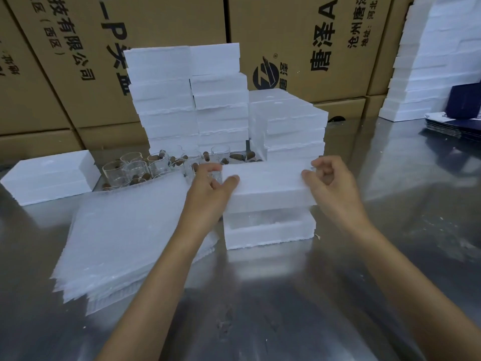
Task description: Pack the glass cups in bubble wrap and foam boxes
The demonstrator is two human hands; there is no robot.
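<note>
Cartons [161, 35] wall the back of the steel table [390, 204]. Foam box stacks [187, 95] stand before them, glass cups [135, 168] at their foot. Bubble wrap sheets [125, 230] lie left of an open foam box [268, 233]. Above it hangs a foam lid [270, 186], left hand [208, 188] and right hand [335, 183] each pinching one end.

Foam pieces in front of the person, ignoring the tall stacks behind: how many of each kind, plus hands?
Foam lid, held: 1
Open foam box beneath: 1
Closed foam box, far left: 1
Hands: 2, left hand, right hand
Total: 5
</note>
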